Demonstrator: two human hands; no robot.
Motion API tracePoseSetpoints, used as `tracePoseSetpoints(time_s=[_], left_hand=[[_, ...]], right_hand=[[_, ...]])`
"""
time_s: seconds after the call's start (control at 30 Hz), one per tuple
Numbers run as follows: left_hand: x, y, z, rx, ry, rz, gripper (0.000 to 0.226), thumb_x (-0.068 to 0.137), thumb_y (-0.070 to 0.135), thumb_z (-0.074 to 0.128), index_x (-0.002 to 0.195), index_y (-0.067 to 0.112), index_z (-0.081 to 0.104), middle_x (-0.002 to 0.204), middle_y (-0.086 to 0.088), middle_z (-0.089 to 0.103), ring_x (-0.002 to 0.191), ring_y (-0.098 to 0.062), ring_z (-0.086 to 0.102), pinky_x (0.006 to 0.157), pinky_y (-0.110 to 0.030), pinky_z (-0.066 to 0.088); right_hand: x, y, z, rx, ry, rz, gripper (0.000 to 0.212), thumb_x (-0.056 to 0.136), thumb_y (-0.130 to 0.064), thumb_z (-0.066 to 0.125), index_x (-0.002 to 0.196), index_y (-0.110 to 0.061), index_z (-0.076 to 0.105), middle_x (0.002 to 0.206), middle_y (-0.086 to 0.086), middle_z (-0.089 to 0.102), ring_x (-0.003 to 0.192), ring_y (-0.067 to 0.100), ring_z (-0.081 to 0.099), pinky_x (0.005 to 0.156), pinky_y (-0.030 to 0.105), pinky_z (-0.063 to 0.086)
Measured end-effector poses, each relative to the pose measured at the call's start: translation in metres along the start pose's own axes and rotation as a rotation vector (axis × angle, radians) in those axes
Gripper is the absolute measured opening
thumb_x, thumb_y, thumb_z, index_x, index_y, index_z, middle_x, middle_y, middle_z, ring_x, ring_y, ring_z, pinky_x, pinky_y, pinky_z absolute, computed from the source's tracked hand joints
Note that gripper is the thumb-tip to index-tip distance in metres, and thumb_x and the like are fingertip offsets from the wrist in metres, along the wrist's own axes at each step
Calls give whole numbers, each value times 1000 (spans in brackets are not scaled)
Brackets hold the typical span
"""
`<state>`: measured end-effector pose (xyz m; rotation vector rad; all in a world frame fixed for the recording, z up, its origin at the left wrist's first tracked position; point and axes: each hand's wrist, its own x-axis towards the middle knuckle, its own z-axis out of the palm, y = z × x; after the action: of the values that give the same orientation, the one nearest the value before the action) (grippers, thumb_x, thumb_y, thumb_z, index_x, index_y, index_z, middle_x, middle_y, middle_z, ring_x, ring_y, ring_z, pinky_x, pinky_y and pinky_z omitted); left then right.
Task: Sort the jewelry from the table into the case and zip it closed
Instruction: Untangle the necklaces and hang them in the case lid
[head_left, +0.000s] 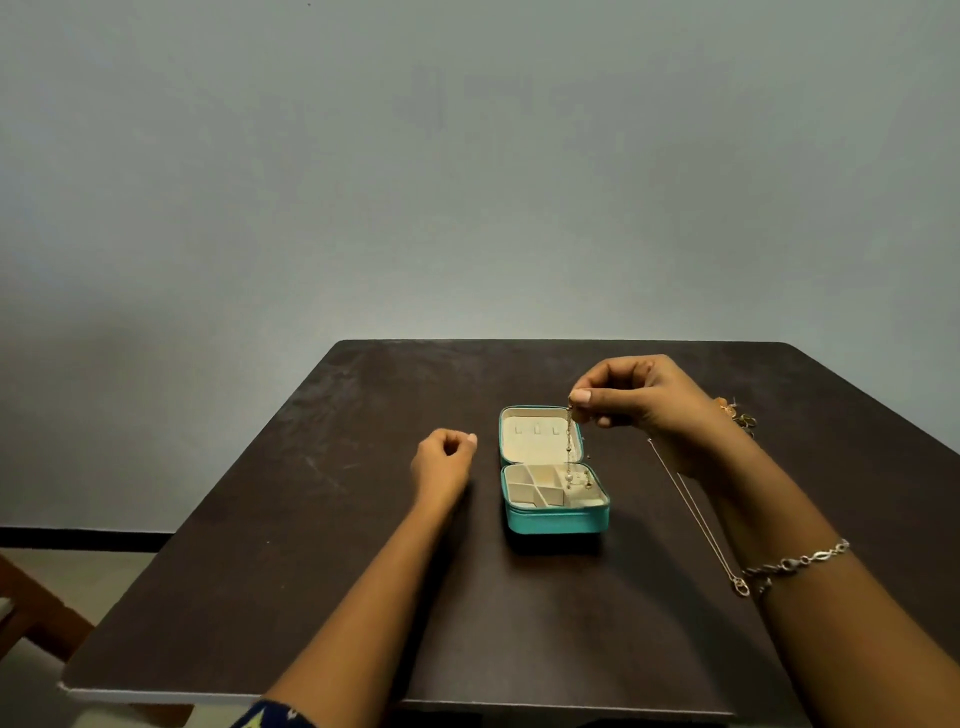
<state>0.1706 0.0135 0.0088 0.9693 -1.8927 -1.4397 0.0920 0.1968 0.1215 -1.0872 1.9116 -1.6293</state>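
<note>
We hold the slim gold beaded chain (570, 447) pinched between thumb and forefinger of our right hand (639, 400), so that it hangs straight down over the small teal zip-round jewellery case (556, 522). The case lies open on the dark brown table (311, 519), its cream-lined lid (530, 441) flat behind the divided tray. The chain's lower end, with a pale bead, already sits in a compartment on the right of the tray. Our left hand (441, 460) rests on the table just left of the case, fingers loosely curled and holding nothing.

To do this step well, we judge it best to lower the pinch slowly and straight, so the chain coils upon itself inside that one compartment and does not drape over a divider or the rim, where it would likely foul the zip. The idle hand could steady the case.

A long thin pale chain necklace (691, 504) lies on the table under our right forearm, and a few small gold pieces (740, 418) lie beyond the right hand, so we judge several items are left to sort. A silver link bracelet (800, 561) sits on our right wrist
</note>
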Motion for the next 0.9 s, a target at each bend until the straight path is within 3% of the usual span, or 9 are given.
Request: tracePoseSetpoints(time_s=[0.2, 0.37, 0.53, 0.67, 0.8, 0.9], left_hand=[[16, -6, 28, -54, -17, 6, 19, 90, 30, 56, 91, 12, 62, 95, -7, 65, 92, -24, 60, 89, -44, 49], [35, 3, 42, 199, -117, -103, 40, 89, 40, 53, 115, 10, 58, 117, -9, 62, 109, -28, 56, 92, -37, 46], [43, 6, 47, 371, -156, -149, 24, 82, 25, 55, 103, 16, 64, 108, -9, 65, 100, -28, 59, 84, -34, 50], [41, 2, 45, 347, -174, -107, 19, 77, 17, 51, 88, 16, 66, 94, -8, 68, 93, -27, 61, 77, -34, 49], [36, -3, 46, 251, -153, -28, 21, 81, 23, 51, 99, 23, 61, 104, 0, 65, 103, -21, 55, 83, -33, 45], [26, -7, 48, 116, -124, 22, 22, 85, 20, 50, 105, 23, 58, 98, 4, 66, 92, -16, 59, 82, -34, 47]], right_hand=[[15, 1, -4, 1, 1, -8, 8, 80, -3, 63, 74, -7, 65, 65, 2, 66, 62, 6, 60, 55, 14, 45], [25, 3, -5, -3, 4, -14, 8, 80, -3, 63, 73, -7, 65, 64, 2, 65, 64, 12, 58, 55, 14, 45], [36, 8, -7, -8, 8, -10, 6, 80, -3, 64, 74, -6, 65, 69, 6, 64, 70, 16, 55, 56, 15, 44], [47, 13, -5, 0, 13, -22, 8, 80, -2, 64, 74, -7, 65, 62, -2, 65, 65, 13, 55, 55, 15, 44], [58, 18, 1, 9, 17, -35, 6, 80, -3, 64, 75, -7, 65, 64, 0, 65, 58, 4, 56, 58, 17, 44], [64, 23, 4, -1, 22, -49, 6, 80, -2, 64, 75, -6, 64, 67, 3, 63, 57, 2, 58, 57, 17, 45]])
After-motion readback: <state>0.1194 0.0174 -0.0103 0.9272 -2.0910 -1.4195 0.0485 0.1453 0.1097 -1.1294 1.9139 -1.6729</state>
